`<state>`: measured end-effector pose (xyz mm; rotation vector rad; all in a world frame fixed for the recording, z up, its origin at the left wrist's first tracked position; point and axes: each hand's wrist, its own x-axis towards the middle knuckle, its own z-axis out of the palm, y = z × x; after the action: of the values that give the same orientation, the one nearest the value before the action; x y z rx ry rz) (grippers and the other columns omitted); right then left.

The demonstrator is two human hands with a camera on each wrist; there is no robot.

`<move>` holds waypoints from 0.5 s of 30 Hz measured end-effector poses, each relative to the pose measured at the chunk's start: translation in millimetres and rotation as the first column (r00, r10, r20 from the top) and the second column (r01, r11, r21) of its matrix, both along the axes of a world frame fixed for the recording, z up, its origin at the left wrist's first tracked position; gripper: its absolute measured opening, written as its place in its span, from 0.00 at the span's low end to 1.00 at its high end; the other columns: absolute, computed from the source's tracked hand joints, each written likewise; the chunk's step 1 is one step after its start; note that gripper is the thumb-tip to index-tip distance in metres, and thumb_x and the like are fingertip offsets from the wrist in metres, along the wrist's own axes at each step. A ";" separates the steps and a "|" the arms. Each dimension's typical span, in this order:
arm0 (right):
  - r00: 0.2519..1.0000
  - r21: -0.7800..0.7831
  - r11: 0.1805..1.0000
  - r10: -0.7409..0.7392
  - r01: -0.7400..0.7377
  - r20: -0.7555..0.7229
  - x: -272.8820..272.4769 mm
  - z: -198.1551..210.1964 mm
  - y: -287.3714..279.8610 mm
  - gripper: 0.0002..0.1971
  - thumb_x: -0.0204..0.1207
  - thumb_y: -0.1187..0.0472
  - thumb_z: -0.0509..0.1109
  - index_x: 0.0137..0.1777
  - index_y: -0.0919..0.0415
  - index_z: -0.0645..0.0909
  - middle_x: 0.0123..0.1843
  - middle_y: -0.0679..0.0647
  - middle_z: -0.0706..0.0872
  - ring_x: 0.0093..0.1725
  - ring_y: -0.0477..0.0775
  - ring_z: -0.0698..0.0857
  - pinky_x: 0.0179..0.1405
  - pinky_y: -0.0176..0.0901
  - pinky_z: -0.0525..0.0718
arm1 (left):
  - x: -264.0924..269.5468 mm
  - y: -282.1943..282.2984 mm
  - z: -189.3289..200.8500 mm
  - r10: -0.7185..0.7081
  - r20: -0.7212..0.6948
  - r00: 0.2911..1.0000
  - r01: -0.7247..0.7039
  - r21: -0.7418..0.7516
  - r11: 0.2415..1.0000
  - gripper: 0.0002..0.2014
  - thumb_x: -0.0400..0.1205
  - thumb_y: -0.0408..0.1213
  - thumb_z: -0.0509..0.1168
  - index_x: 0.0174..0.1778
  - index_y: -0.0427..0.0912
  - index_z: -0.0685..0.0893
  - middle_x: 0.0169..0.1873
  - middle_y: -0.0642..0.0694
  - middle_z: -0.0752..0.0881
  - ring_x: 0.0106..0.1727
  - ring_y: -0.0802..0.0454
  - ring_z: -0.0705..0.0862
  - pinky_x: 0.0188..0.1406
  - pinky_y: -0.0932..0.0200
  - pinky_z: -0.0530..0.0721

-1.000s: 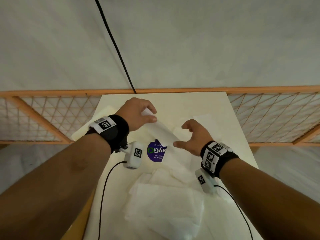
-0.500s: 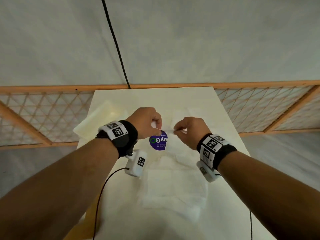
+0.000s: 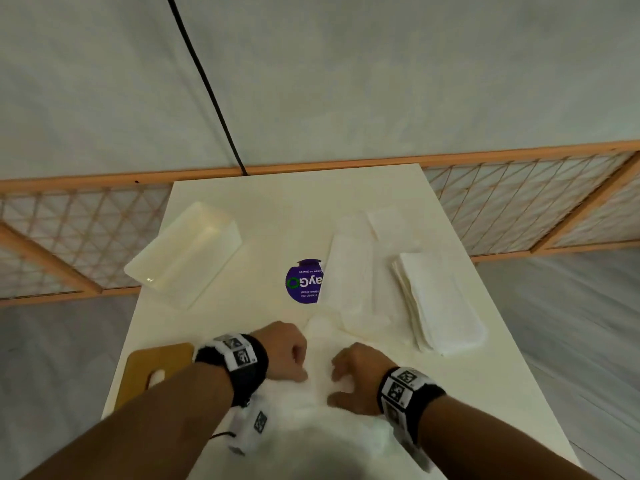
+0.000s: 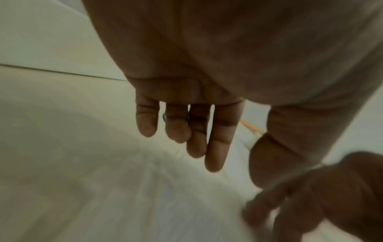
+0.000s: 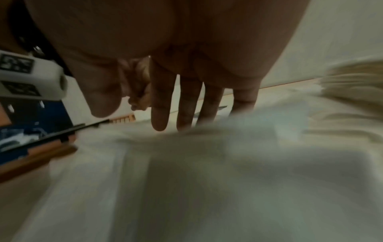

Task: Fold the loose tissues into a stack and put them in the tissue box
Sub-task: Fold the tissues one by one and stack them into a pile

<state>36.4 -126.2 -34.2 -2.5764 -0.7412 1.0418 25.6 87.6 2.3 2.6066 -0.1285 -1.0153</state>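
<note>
Nearest the body, both hands rest on the loose tissues (image 3: 322, 410): the left hand (image 3: 287, 355) looks loosely curled from above though its wrist view shows straight fingers, so I cannot tell its grip, and the right hand (image 3: 356, 375) lies spread with fingertips on the sheet. These tissues overhang the worktop's (image 3: 277, 209) near edge, so a hasty drag could tear or spill them. Beyond the tissues, the stack (image 3: 440, 303) sits close to the right edge, the tissue box (image 3: 183, 254) far left, with room between.
</note>
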 end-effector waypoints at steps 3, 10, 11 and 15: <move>0.994 0.119 0.989 -0.090 0.083 0.054 25.7 20.1 -7.2 0.23 0.68 0.32 0.75 0.55 0.47 0.88 0.58 0.47 0.85 0.58 0.51 0.84 0.63 0.44 0.82 | 37.1 -2.5 14.8 0.260 0.131 0.957 -0.253 -0.069 0.965 0.04 0.78 0.41 0.75 0.40 0.49 0.86 0.38 0.57 0.84 0.42 0.55 0.84 0.39 0.64 0.79; 0.937 0.224 0.919 -0.345 0.324 0.060 89.2 18.3 -40.3 0.08 0.80 0.52 0.73 0.55 0.51 0.86 0.49 0.42 0.82 0.52 0.46 0.84 0.56 0.39 0.83 | 106.7 -44.7 -22.1 0.541 0.153 0.827 -0.555 0.069 0.829 0.28 0.79 0.56 0.73 0.65 0.37 0.84 0.60 0.38 0.87 0.62 0.41 0.86 0.52 0.54 0.82; 0.935 0.217 0.917 -0.353 0.336 0.043 90.1 16.6 -44.8 0.08 0.80 0.51 0.73 0.55 0.50 0.86 0.49 0.43 0.82 0.53 0.47 0.84 0.57 0.39 0.84 | 110.4 -50.5 -34.4 0.579 0.144 0.802 -0.593 0.082 0.801 0.35 0.78 0.60 0.73 0.72 0.37 0.80 0.65 0.40 0.85 0.65 0.42 0.84 0.57 0.55 0.82; 0.921 0.207 0.902 -0.388 0.379 0.005 89.4 12.3 -54.0 0.05 0.79 0.51 0.73 0.52 0.45 0.82 0.50 0.43 0.83 0.52 0.45 0.84 0.54 0.36 0.83 | 122.0 -68.8 -62.9 0.583 0.141 0.801 -0.599 0.159 0.785 0.46 0.79 0.64 0.70 0.84 0.35 0.65 0.76 0.39 0.78 0.74 0.40 0.79 0.69 0.50 0.81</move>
<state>125.8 -180.2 -22.0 -2.4372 -0.3045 0.7428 147.6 18.8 -60.6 2.5755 0.7696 -0.7065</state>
